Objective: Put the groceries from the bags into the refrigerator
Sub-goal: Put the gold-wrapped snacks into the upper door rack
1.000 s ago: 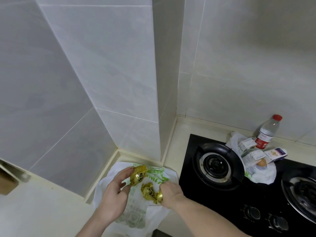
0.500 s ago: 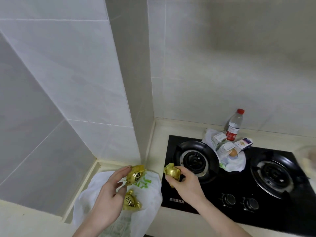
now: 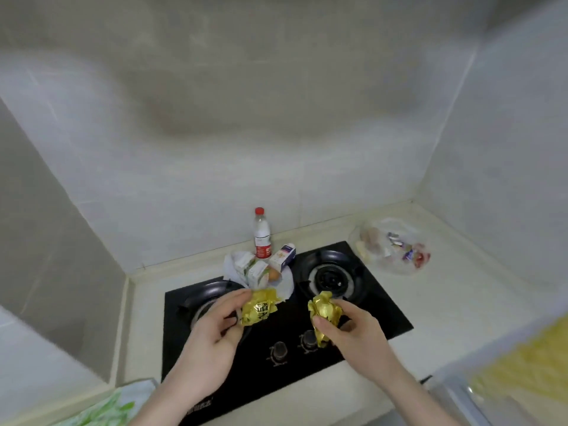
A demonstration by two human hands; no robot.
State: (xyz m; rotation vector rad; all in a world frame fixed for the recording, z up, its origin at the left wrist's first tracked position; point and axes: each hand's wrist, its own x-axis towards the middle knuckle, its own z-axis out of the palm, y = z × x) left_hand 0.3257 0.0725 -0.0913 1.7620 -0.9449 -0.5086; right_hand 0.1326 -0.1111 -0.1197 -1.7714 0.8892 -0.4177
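A white bag (image 3: 287,287) lies open at the back edge of the black stove (image 3: 384,315), between the burners, holding small cartons (image 3: 253,270) and a brown egg (image 3: 273,274); a water bottle (image 3: 262,238) stands upright just behind it. A clear bag (image 3: 392,245) of small wrapped items sits near the bench's (image 3: 455,290) back right corner. A green-printed bag (image 3: 104,408) shows at the front left edge. Above the stove, the left hand (image 3: 212,336) has its grip pinched on a gold packet (image 3: 257,310); the right hand (image 3: 356,329) curls round another gold foil packet (image 3: 324,315).
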